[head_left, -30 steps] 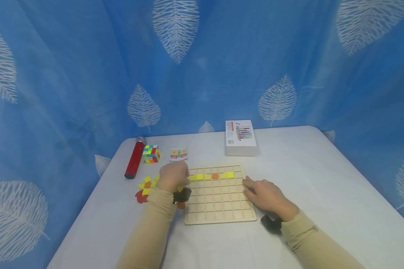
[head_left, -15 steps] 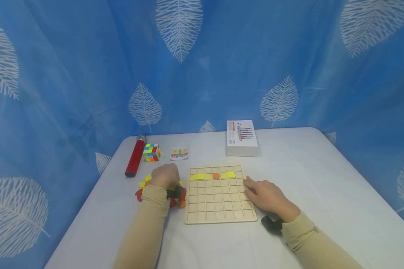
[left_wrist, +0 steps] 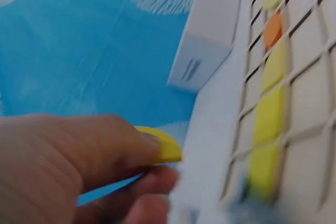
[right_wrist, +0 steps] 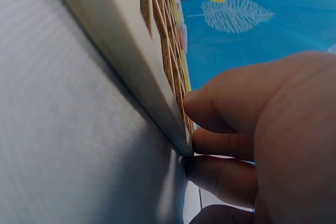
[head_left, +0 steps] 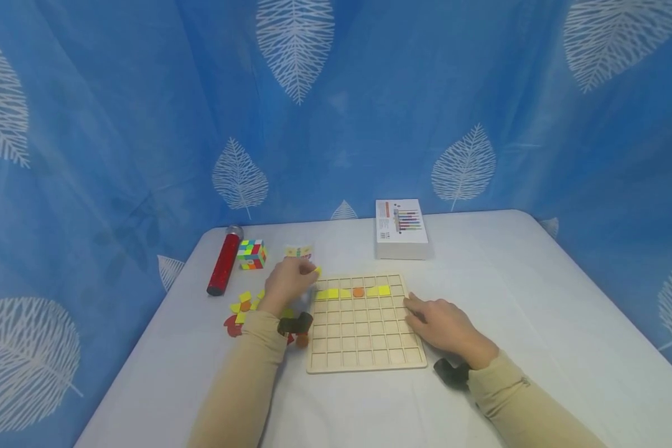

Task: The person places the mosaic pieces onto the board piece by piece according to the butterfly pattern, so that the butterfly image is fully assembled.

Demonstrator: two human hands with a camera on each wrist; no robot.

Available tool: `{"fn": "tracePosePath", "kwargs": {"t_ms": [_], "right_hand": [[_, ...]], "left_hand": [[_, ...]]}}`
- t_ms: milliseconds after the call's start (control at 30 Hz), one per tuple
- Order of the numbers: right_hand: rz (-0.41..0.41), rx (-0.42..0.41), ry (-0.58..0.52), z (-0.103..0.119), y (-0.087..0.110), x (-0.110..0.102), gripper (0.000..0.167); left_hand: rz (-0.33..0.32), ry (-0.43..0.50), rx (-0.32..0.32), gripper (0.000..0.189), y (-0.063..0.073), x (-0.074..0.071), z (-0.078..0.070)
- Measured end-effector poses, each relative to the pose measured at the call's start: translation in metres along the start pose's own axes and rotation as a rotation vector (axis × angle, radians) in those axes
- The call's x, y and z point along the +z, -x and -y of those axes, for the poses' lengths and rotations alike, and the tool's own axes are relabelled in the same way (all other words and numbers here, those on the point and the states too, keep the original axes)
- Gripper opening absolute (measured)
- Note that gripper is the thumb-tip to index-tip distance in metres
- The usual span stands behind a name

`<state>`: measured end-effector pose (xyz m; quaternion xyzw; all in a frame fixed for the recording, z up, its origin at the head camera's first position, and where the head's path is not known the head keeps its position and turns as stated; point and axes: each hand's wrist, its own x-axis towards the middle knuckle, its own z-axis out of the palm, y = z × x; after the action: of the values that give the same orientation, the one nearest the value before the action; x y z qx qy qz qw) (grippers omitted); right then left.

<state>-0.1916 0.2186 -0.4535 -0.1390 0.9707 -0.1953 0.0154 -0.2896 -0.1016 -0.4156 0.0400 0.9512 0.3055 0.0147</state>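
My left hand (head_left: 287,281) pinches a yellow piece (left_wrist: 167,146) with one curved and one straight edge between thumb and fingers. It is raised near the upper left corner of a wooden grid board (head_left: 364,342). One row of the board holds several yellow pieces (head_left: 333,294) and an orange disc (head_left: 358,292). At the board's right edge rests my right hand (head_left: 442,325); its thumb and fingers touch the rim in the right wrist view. Loose yellow pieces (head_left: 241,317) and red pieces (head_left: 232,327) lie left of the board, partly hidden by the left forearm.
Behind the left hand lies a small picture card (head_left: 298,251), partly covered. A puzzle cube (head_left: 252,254) and a red microphone-like cylinder (head_left: 224,264) are at the back left. A white box (head_left: 401,230) stands at the back, before the blue curtain (head_left: 358,155).
My left hand has gone from the loose pieces up and toward the board's upper left corner, and a yellow piece now shows in its fingers. The right hand stays at the board's edge.
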Motion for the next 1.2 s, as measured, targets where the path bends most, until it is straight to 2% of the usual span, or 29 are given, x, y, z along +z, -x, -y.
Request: {"fn": "tracePosePath", "kwargs": {"t_ms": [133, 233, 400, 500, 600, 767, 833, 900, 1067, 1200], "right_hand": [[0.005, 0.002, 0.004, -0.001, 0.0, 0.001, 0.047], [0.0, -0.004, 0.007, -0.002, 0.0, 0.001, 0.047], [-0.005, -0.001, 0.002, -0.002, 0.0, 0.001, 0.046], [-0.003, -0.003, -0.008, -0.002, 0.0, 0.0, 0.046], [-0.01, -0.014, -0.006, -0.003, 0.001, -0.001, 0.045], [-0.053, -0.046, 0.024, -0.005, 0.001, 0.002, 0.043], [-0.072, -0.062, 0.028, -0.006, 0.001, 0.002, 0.042], [-0.082, -0.074, 0.029, -0.007, 0.001, 0.002, 0.041], [-0.075, -0.074, 0.022, -0.006, 0.002, 0.002, 0.043], [-0.06, -0.066, 0.023, -0.006, 0.0, 0.001, 0.044]], "left_hand": [[-0.001, 0.179, 0.098, 0.018, 0.002, 0.017, -0.009], [0.01, 0.278, 0.172, 0.018, 0.004, 0.028, -0.018], [0.081, 0.302, 0.256, 0.027, 0.006, 0.045, -0.037], [0.143, 0.287, 0.277, 0.026, 0.007, 0.056, -0.05], [0.177, 0.278, 0.279, 0.02, 0.008, 0.066, -0.063], [0.153, 0.127, 0.28, 0.014, 0.004, 0.08, -0.083], [0.137, 0.039, 0.283, 0.012, 0.003, 0.083, -0.091], [0.137, -0.004, 0.282, 0.012, 0.003, 0.085, -0.098], [0.153, -0.032, 0.249, 0.012, 0.002, 0.09, -0.105], [0.152, -0.098, 0.259, 0.014, -0.001, 0.095, -0.104]]}}
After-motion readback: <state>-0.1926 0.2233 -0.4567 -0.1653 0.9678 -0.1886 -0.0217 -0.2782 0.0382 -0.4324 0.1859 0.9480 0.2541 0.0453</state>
